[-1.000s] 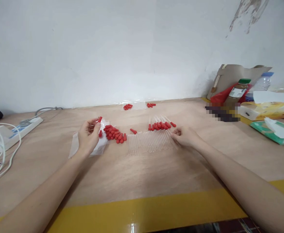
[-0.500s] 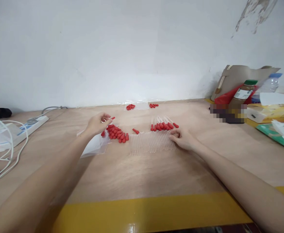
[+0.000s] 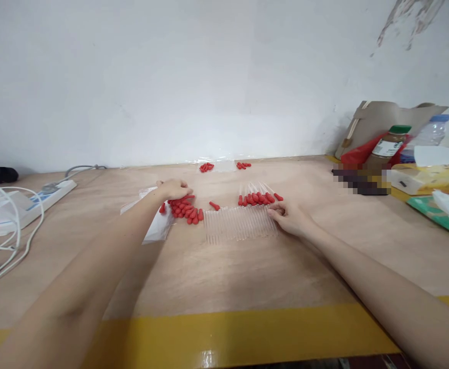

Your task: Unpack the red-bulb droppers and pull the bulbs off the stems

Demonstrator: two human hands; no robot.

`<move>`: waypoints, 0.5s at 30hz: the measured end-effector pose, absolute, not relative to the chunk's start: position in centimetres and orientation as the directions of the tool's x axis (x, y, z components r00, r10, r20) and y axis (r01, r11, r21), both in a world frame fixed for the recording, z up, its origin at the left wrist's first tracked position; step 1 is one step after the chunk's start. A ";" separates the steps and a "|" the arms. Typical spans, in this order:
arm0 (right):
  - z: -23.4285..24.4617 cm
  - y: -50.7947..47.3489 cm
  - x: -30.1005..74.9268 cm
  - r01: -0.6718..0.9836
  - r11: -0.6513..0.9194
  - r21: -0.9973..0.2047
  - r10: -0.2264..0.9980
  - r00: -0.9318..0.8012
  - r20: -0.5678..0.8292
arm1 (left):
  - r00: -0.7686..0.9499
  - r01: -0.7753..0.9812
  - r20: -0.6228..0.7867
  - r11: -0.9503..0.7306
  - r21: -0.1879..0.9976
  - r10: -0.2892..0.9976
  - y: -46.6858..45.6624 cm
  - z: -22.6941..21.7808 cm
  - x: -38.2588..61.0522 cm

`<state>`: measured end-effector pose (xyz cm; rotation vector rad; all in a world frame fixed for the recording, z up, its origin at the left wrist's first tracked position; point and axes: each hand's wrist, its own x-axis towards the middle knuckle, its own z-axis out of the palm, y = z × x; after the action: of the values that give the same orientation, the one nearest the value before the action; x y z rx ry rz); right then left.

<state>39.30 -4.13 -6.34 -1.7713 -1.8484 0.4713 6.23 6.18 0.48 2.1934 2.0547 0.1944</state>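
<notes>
My left hand (image 3: 176, 189) is over the back of a pile of red rubber dropper bulbs (image 3: 188, 210), its fingers bent down and closed. A red bulb (image 3: 189, 197) pokes out under its fingertips. My right hand (image 3: 289, 218) is at the right end of a row of clear dropper tubes (image 3: 235, 223) lying side by side. Its thumb and fingers pinch the end tube, partly hidden by the fingers. A single red bulb (image 3: 214, 206) lies behind the row. Farther right, several tubes with red bulbs fitted (image 3: 258, 198) lie with their thin tips pointing to the wall.
A white plastic bag (image 3: 157, 225) lies beneath my left forearm. Two small groups of red bulbs (image 3: 206, 167) rest on clear plastic near the wall. A power strip (image 3: 51, 205) with white cables is at left; a bottle (image 3: 391, 146) and tissue packs (image 3: 439, 210) are at right.
My left hand has moved right and slightly down with a red bulb at its fingertips, and now covers the back of the pile. My right hand has stayed at the tube row.
</notes>
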 end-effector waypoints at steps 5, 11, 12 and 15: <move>-6.4 -3.7 39.4 0.797 0.064 -0.600 0.992 0.014 0.125 | 0.107 0.980 0.059 -0.116 0.164 0.992 5.6 1.1 8.3; -6.8 -3.0 40.3 0.757 0.043 -0.652 0.989 0.060 0.136 | 0.347 0.916 0.042 -0.348 0.200 0.937 2.9 0.1 14.9; -6.8 -3.0 40.4 0.753 0.040 -0.657 0.989 0.065 0.135 | 0.368 0.907 0.023 -0.365 0.212 0.929 2.7 -0.1 16.0; -6.8 -2.9 40.5 0.753 0.031 -0.658 0.988 0.075 0.133 | 0.336 0.917 -0.031 -0.319 0.238 0.941 2.9 -0.7 18.6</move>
<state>40.54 -2.90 -6.81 -1.7714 -1.7276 0.5170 18.59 2.91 -0.73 2.3854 1.6881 0.1665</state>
